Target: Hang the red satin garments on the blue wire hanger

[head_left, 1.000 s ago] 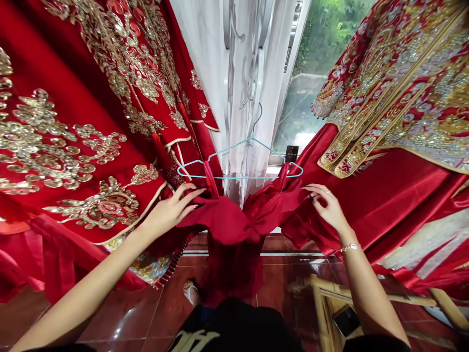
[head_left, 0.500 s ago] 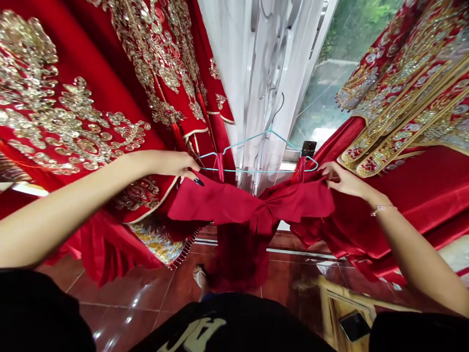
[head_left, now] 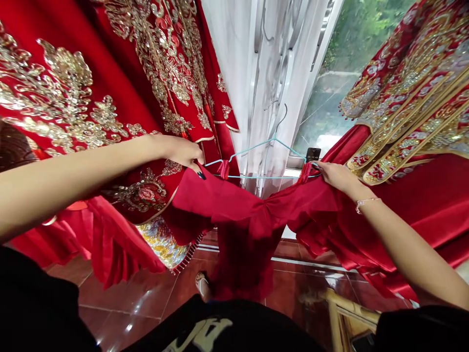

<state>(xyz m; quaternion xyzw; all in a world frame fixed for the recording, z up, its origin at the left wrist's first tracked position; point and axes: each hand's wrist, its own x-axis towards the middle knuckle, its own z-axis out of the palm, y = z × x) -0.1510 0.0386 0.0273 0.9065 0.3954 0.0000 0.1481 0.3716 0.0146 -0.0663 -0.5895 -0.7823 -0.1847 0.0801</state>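
Observation:
A plain dark red dress hangs in front of me by its shoulder straps from a light blue wire hanger. The hanger's hook stands up free against the white curtain. At the left end of the hanger, my left hand pinches the dress's upper edge, thumb with dark nail in front. My right hand is closed at the opposite end, where the edge meets the hanger's tip. Its fingertips are partly hidden. Between both hands the neckline is stretched wide, with a gathered knot at its middle.
Red gowns with gold beading hang close on the left, and a beaded red-and-gold garment on the right. White curtain and a window lie behind. A wooden stool with a phone stands low right on the tiled floor.
My right hand has shifted from pinching the dress's corner to closing over the hanger's right end. My left hand keeps its hold. The view has moved slightly.

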